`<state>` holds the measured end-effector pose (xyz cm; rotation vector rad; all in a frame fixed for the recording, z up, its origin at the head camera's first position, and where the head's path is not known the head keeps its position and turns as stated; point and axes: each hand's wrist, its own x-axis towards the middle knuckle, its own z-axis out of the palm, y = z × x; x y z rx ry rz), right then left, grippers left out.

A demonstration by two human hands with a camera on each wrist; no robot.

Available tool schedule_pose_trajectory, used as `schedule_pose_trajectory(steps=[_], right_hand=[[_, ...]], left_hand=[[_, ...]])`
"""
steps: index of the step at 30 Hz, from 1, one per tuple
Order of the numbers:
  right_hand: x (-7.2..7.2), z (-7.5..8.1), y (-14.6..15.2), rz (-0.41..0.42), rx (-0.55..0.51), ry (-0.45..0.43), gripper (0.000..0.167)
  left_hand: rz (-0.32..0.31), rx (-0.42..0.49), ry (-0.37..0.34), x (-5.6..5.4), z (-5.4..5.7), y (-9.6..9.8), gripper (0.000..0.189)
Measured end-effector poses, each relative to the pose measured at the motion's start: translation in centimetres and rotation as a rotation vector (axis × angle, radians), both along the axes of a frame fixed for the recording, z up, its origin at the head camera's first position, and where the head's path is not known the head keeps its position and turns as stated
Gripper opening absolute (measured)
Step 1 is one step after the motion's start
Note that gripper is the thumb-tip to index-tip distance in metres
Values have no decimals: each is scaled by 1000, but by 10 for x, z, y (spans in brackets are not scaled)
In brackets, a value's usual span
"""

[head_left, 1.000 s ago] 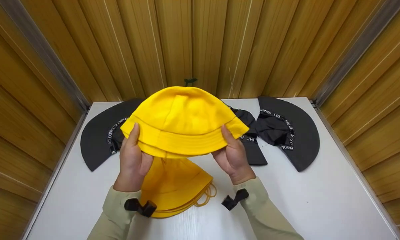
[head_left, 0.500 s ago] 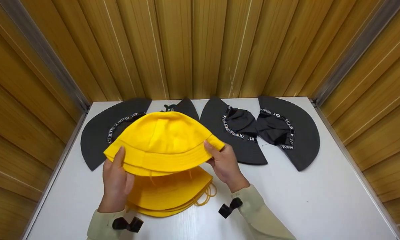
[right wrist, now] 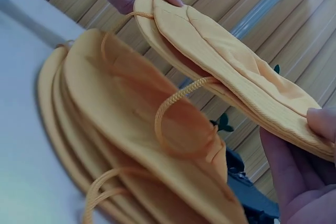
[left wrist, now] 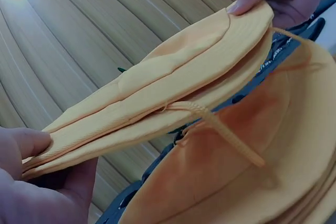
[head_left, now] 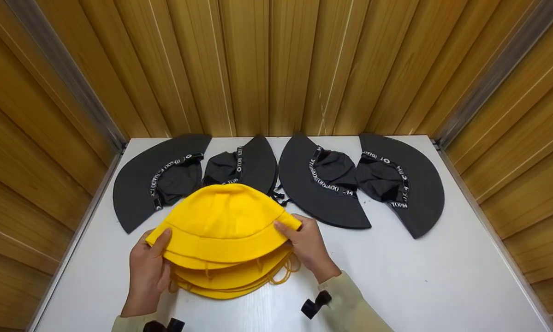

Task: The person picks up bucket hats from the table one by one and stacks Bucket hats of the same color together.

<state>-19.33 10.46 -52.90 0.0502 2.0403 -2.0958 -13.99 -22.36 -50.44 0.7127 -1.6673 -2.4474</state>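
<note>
Yellow hat (head_left: 225, 216) is held between left hand (head_left: 146, 271) and right hand (head_left: 310, 245).

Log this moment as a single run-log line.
left hand: grips yellow hat, one end | right hand: grips opposite end | position: above hat stack | four dark hats: farther back on white table

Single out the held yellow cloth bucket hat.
The raised yellow hat, gripped at both ends by the left hand and right hand; the other yellow hats lie stacked below.
</note>
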Motion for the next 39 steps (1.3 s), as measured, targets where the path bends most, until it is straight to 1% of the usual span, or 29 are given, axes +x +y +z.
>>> schedule_pose_trajectory(steps=[3, 7, 9, 12, 14, 18, 23, 27, 29, 32, 36, 39], right_hand=[[4, -9, -1, -24, 95, 53, 49], [9, -19, 1, -11, 177, 120, 53], [11, -22, 3, -1, 209, 152, 54], [14, -24, 8, 0, 246, 197, 53], [15, -25, 9, -2, 268, 217, 51], [16, -27, 9, -2, 311, 258, 47], [16, -32, 9, -17, 366, 318, 43], [16, -36, 9, -21, 476, 390, 36], [16, -38, 8, -15, 528, 412, 34], [15, -40, 8, 1, 583, 424, 35], [14, -41, 7, 27, 617, 411, 38], [14, -41, 6, 39, 631, 394, 39]], left_hand=[[-31, -186, -76, 2, -7, -6, 49], [-66, -440, -164, 3, -13, -12, 46], [-76, -550, -189, 3, -16, -13, 44], [-98, -671, -219, 3, -17, -13, 40], [-111, -725, -237, 5, -16, -13, 40], [-134, -796, -272, 9, -14, -12, 41], [-162, -901, -290, 12, -17, -10, 39], [-194, -979, -291, 10, -22, -9, 38], [-211, -1017, -288, 9, -24, -8, 39], [-228, -1075, -302, 7, -27, -6, 40], [-248, -1147, -315, 5, -32, -5, 39], [-277, -1199, -303, 3, -36, -5, 39]])
